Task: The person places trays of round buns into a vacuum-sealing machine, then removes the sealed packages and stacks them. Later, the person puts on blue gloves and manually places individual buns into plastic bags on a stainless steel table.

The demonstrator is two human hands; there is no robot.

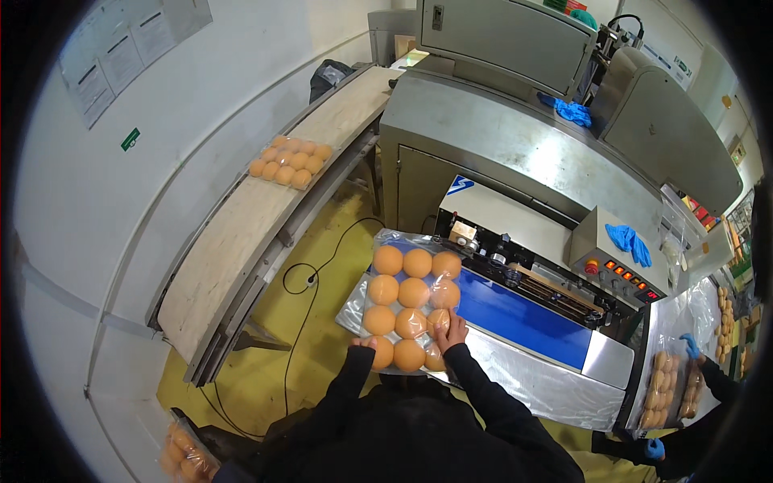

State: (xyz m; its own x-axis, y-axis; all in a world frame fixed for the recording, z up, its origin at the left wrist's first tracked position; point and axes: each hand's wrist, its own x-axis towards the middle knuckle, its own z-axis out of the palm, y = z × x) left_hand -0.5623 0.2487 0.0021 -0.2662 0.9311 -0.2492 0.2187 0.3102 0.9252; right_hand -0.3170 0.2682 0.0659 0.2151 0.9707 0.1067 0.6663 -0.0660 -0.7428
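Two hands grip the clear plastic bag of round orange buns [407,304]: your left hand [364,343] at its 7 o'clock corner, your right hand [452,332] at 5 o'clock, beside the blue sealer belt [515,315].

A single head-worn fisheye view looks steeply down from above the person's chest, close over the sealing machine [515,322]; its dark, bent rim probably hides the room's edges.

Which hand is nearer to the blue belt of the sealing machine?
Right. The right hand lies on the bag of buns at its belt-side edge, beside the blue belt. The left hand grips the bag's near-left corner, farther away.
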